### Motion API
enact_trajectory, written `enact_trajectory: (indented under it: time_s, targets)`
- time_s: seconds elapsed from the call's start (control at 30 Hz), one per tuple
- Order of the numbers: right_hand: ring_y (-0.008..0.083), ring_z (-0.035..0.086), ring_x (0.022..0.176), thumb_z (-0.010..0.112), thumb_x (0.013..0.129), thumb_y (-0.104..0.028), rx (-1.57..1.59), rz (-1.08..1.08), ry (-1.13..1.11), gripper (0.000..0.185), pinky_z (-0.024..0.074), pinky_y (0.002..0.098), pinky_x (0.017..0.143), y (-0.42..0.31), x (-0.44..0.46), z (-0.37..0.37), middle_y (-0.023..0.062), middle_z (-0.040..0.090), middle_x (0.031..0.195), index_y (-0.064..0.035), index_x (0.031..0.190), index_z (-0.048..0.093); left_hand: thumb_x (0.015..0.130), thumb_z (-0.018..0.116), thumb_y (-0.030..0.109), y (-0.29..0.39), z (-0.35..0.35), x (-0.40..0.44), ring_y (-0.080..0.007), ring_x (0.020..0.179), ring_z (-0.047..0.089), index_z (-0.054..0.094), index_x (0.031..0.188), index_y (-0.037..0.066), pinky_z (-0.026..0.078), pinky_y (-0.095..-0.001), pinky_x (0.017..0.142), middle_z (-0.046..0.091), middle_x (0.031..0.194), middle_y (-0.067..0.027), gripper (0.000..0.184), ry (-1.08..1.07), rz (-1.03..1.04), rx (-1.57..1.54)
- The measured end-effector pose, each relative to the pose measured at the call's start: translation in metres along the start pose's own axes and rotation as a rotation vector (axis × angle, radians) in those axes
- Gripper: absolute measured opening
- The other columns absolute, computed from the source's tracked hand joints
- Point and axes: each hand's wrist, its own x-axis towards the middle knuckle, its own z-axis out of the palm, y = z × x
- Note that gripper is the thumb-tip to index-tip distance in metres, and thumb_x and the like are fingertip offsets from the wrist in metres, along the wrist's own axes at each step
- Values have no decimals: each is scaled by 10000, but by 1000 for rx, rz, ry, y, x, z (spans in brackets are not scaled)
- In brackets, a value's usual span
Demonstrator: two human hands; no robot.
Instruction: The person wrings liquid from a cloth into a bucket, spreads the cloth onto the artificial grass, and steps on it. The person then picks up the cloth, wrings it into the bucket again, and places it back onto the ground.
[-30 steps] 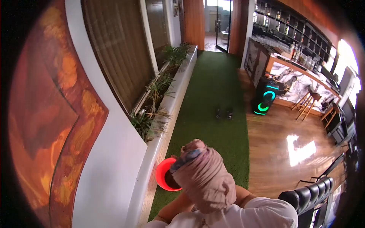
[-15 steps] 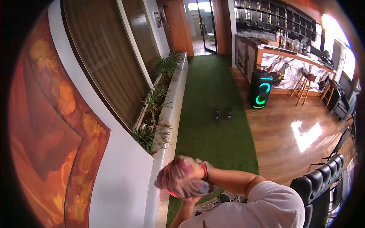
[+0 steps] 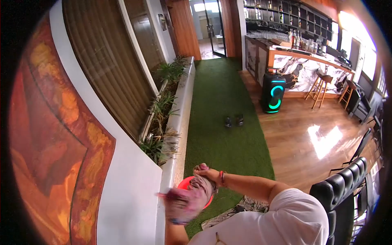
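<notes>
A bunched pinkish-grey cloth (image 3: 190, 201) hangs over a red bucket (image 3: 185, 183), which shows partly behind it on the green carpet. My right hand (image 3: 208, 173), with a red band at the wrist, is closed on the upper end of the cloth. My left hand is hidden behind the cloth's lower left part; only the forearm below it shows. Part of the cloth is smeared by motion.
A white planter ledge (image 3: 179, 110) with plants runs along the left. Dark shoes (image 3: 234, 121) stand on the green carpet (image 3: 216, 90). A lit speaker (image 3: 273, 93), a bar counter and stools are at the right. A black padded seat (image 3: 343, 179) is near my right side.
The cloth has gone from a large hanging mass to a bunch, now stretched between upper right and lower left. My right hand has moved slightly up and left, and more of the bucket shows than half a second ago.
</notes>
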Motion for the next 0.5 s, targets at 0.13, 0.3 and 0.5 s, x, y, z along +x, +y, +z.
enact_trajectory:
  time_s: [0.13,0.3,0.5]
  targets:
    - [171,572,765,666,650,-474,-724,-41,322,495,445,312,716,4,31,-3,72,615,866,-48,897,620,901,368,267,-17,-43,-3,-182,961,507,514,1025,-21,363,-292,862,562,962,-80,346,-185,-188,1417]
    - [168,572,807,698,659,-365,-541,-497,332,455,439,298,740,5,45,30,82,615,870,-29,945,584,752,553,15,-29,-91,-41,-193,931,482,419,1121,16,353,-271,860,464,1050,-65,392,495,392,1705]
    - [337,514,862,729,567,-302,-1028,-1081,140,504,433,368,751,-11,3,125,152,526,953,-23,951,560,823,466,135,-33,-130,-55,-184,1015,460,237,1261,94,405,-337,878,420,1142,-67,496,629,220,668]
